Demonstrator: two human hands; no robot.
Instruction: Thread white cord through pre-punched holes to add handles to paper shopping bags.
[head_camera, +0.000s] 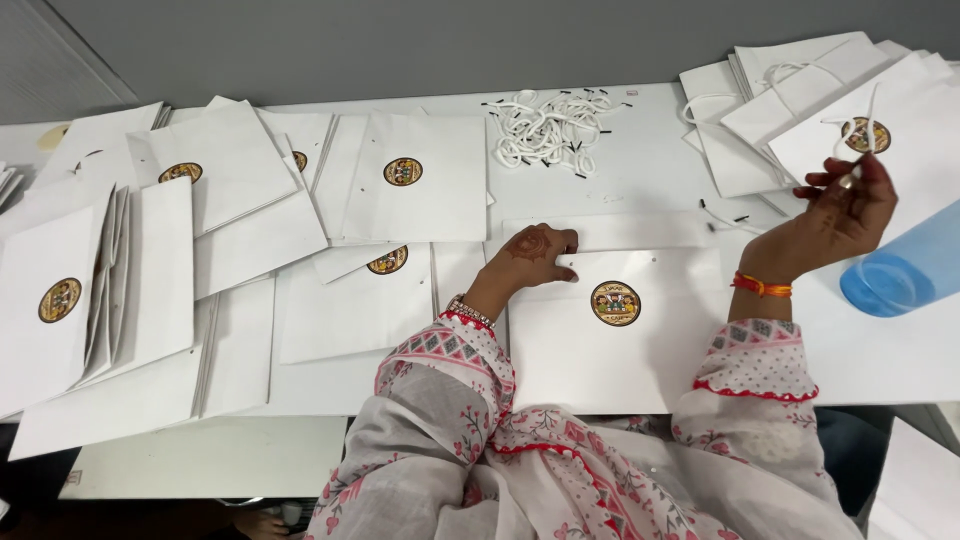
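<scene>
White table (640, 150) fills most of the view, with a grey wall behind it at the top of the frame. Flat white paper bags, each with a round gold sticker, lie spread over the left and centre; the pile at the left (150, 260) shows no cord handles as far as I can tell. At the upper right a second stack of bags (790, 100) already has white loops fitted. A heap of loose white cords (548, 128) with black tips sits at top centre.

Low in the centre lies the bag in hand (610, 340), flat, sticker up, with small holes near its top edge and no handle in it yet. The left hand (532, 255) rests on that bag's upper left corner, fingers curled and pressing down, gripping nothing. The right hand (845, 210) is raised at the right, fingertips pinched on a thin white cord (868, 115) that runs upward. Just below it lies a blue plastic bottle (905, 270).

By my reading, a few bags are finished and many more remain.
</scene>
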